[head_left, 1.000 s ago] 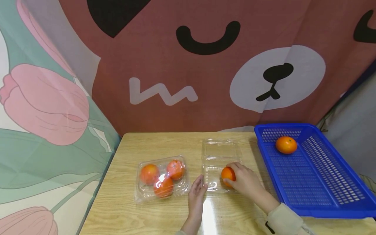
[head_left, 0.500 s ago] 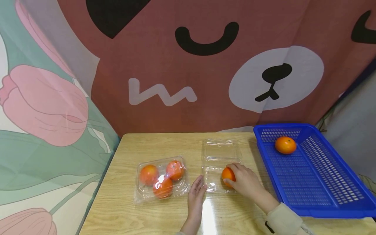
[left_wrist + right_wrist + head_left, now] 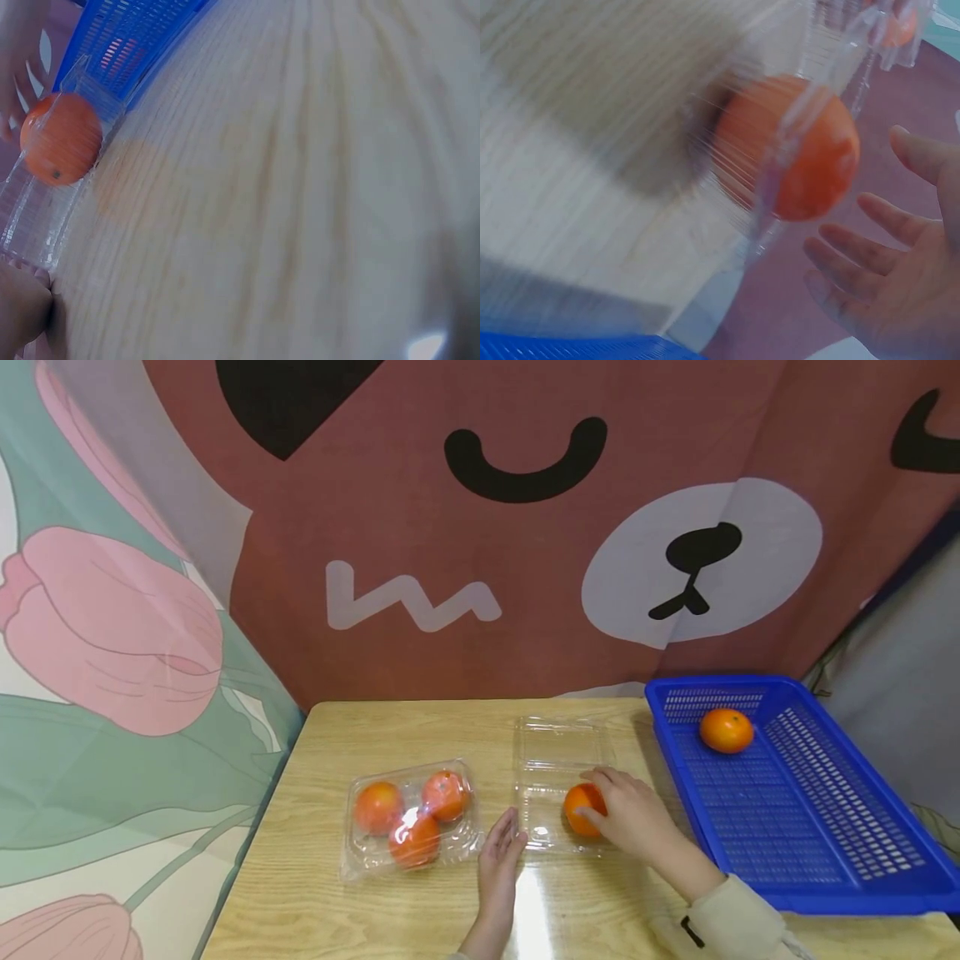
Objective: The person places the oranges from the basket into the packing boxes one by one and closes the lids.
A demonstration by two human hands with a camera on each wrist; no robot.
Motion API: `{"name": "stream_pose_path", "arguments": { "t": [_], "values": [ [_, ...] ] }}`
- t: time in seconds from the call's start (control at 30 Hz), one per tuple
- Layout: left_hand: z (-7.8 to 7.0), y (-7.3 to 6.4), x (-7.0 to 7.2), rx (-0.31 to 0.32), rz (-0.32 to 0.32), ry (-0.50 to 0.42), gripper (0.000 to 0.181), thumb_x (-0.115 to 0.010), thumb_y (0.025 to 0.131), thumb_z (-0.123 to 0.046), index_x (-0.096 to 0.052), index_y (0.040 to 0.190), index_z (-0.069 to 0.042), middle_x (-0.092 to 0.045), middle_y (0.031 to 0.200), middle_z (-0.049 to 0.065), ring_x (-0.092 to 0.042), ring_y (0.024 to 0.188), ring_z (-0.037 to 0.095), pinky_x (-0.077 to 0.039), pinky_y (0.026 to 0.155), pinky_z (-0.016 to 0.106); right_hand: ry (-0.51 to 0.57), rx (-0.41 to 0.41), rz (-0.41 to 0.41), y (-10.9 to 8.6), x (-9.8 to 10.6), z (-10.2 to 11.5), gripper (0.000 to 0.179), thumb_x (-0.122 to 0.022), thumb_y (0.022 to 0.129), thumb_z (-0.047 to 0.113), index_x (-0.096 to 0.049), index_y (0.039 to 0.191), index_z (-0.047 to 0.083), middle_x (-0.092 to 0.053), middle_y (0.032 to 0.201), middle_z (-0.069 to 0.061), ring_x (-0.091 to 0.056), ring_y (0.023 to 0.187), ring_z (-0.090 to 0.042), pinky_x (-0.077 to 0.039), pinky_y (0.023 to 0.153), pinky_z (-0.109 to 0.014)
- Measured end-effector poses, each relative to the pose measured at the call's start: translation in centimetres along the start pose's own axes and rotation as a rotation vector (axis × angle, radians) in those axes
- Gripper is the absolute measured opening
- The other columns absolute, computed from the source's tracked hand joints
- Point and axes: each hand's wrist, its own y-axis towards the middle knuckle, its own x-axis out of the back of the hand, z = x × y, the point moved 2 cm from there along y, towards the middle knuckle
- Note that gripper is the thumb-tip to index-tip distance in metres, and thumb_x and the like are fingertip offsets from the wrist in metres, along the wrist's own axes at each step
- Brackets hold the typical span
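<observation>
An orange [image 3: 577,810] sits in the right part of the near half of a clear plastic clamshell [image 3: 542,810], whose lid lies folded back. My right hand [image 3: 633,814] is just to the right of and over that orange. In the right wrist view, its spread fingers stand apart from the fruit [image 3: 810,161]. My left hand [image 3: 497,864] is held on edge at the clamshell's left side, with straight fingers; whether they touch the plastic I cannot tell. The left wrist view shows the orange [image 3: 64,139] behind the clear wall and only part of my left hand [image 3: 22,307].
To the left, a closed clear clamshell [image 3: 360,864] holds 3 oranges. A blue plastic basket [image 3: 787,835] stands at the right with one orange [image 3: 727,731] in its far left corner. Behind the wooden table [image 3: 420,918] hangs a printed cloth [image 3: 540,543].
My right hand has let go of the orange in the clamshell; its fingers have spread and drawn slightly back to the right. My left hand has stayed at the clamshell's left side.
</observation>
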Motion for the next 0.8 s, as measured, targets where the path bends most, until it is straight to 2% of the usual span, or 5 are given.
{"name": "stream_pose_path", "arguments": {
  "t": [0.3, 0.53, 0.8],
  "values": [
    [0.0, 0.1, 0.0, -0.005, -0.002, -0.019, 0.052, -0.066, 0.094, -0.014, -0.049, 0.14, 0.005, -0.046, 0.147, 0.021, -0.038, 0.139, 0.035, -0.036, 0.107, 0.027, -0.032, 0.036, -0.035, 0.4, 2.9, 0.2, 0.051, -0.08, 0.084, 0.029, -0.064, 0.124, 0.002, -0.064, 0.122, -0.02, -0.061, 0.11, -0.041, -0.049, 0.09, -0.056],
    [-0.1, 0.1, 0.0, -0.024, -0.012, 0.004, 0.05, -0.065, 0.095, -0.014, -0.05, 0.139, 0.005, -0.047, 0.145, 0.022, -0.041, 0.137, 0.036, -0.039, 0.103, 0.024, -0.031, 0.046, -0.063, 1.0, 5.2, 0.0, 0.05, -0.077, 0.087, 0.032, -0.063, 0.125, 0.003, -0.064, 0.124, -0.019, -0.061, 0.11, -0.042, -0.048, 0.089, -0.057],
    [-0.1, 0.0, 0.0, -0.002, -0.009, -0.009, 0.049, -0.064, 0.095, -0.011, -0.05, 0.139, 0.005, -0.047, 0.146, 0.021, -0.04, 0.138, 0.036, -0.037, 0.107, 0.029, -0.025, 0.042, -0.09, 2.0, 6.9, -1.5, 0.049, -0.075, 0.088, 0.035, -0.063, 0.127, 0.008, -0.064, 0.124, -0.017, -0.06, 0.113, -0.041, -0.047, 0.089, -0.058]
  ]
}}
